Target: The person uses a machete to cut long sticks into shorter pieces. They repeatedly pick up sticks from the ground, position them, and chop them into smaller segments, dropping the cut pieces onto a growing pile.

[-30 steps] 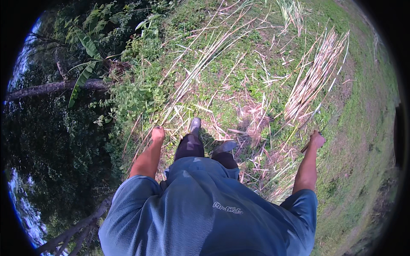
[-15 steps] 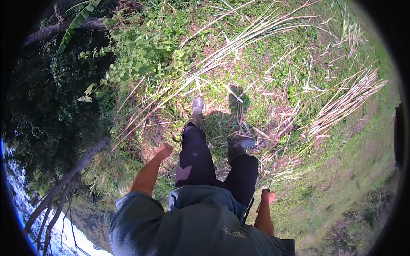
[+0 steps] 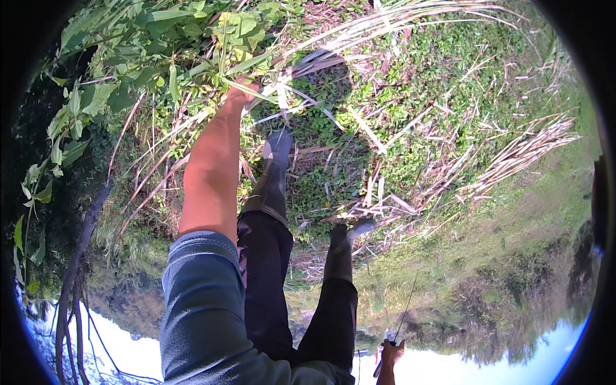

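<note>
My left arm stretches forward and down, and my left hand [image 3: 246, 88] is at the near end of a bundle of long, cut stalks [image 3: 359, 35]. Leaves and pale strips cross over the fingers, so their grip is hidden. Off to the right and held back from my body, my right hand [image 3: 394, 353] is closed round the dark handle of a long thin-bladed knife [image 3: 406, 305]. Its narrow blade points away from me, apart from the stalks.
Broad-leaved green plants [image 3: 102, 96] crowd the left side, above a dark branch [image 3: 83, 244]. A second heap of dry stalks [image 3: 523, 154] lies to the right. Cut scraps litter the ground round my boots [image 3: 277, 151]. My shadow [image 3: 327, 90] falls ahead.
I have bent forward. My left hand has gone from beside my leg to the stalk bundle, while the right hand, still holding the knife, has shifted toward the lower edge.
</note>
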Demonstrator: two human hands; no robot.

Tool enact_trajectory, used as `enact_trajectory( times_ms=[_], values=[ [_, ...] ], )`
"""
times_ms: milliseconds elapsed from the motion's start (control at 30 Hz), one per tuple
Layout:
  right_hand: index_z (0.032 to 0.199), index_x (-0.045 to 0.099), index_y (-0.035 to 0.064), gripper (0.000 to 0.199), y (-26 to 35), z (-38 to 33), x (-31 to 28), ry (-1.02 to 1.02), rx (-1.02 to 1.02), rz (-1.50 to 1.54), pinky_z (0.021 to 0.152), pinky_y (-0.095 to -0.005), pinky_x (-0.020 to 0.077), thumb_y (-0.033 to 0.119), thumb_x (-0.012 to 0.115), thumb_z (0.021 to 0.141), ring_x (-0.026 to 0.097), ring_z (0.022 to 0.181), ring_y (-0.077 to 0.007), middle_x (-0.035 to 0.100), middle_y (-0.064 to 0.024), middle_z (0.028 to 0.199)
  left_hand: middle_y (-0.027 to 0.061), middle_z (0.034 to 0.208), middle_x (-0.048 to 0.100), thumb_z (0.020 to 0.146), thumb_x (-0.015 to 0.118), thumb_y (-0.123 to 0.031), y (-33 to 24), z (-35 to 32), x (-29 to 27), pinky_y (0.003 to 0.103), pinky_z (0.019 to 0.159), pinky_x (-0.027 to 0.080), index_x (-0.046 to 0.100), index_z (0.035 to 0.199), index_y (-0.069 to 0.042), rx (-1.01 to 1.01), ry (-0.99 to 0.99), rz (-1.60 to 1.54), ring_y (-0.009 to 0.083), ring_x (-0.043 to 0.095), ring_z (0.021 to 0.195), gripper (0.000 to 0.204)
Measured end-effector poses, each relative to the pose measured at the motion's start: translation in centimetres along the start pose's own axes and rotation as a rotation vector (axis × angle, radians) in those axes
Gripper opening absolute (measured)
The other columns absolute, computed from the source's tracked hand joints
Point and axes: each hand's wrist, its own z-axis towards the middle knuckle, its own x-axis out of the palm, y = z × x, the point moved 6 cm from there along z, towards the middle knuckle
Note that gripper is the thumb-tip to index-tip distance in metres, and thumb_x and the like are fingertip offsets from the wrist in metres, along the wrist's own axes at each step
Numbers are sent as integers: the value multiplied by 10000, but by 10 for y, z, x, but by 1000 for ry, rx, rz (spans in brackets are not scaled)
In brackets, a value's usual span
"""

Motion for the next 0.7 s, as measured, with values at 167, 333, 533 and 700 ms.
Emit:
enact_trajectory(
  times_ms=[167, 333, 533, 700],
  values=[
    [1403, 211, -169, 867, 88, -28, -2, 149, 86, 8, 615, -278, 509, 165, 681, 756, 665, 647, -204, 710, -157, 770, 230, 933, 680, 865, 518, -553, 3, -23, -21, 482, 849, 497, 554, 1155, -21, 195, -113, -96, 400, 643, 866, 607],
    [1402, 216, -165, 877, 125, -83, 4, 209, 165, 407, 641, -301, 506, 182, 691, 752, 666, 723, -195, 696, -130, 760, 167, 604, 628, 849, 604, -422, -18, -179, -104, 452, 580, 498, 657, 893, -59, 381, -423, -287, 370, 621, 559, 369],
    [1277, 437, -149, 708, 144, -126, 2, 162, 41, 612, 521, -325, 477, 193, 746, 740, 622, 604, -181, 656, -102, 681, 134, 508, 562, 772, 641, -449, 35, -391, -213, 464, 502, 447, 635, 665, -119, 291, -806, -272, 362, 570, 477, 347],
    [807, 624, -66, 328, 159, -145, 5, 218, 32, 892, 519, -347, 468, 220, 764, 729, 590, 563, -172, 635, -93, 653, 157, 513, 549, 787, 637, -378, 98, -556, -259, 480, 536, 440, 566, 625, -70, 448, -813, -296, 385, 569, 503, 355]
  ],
)
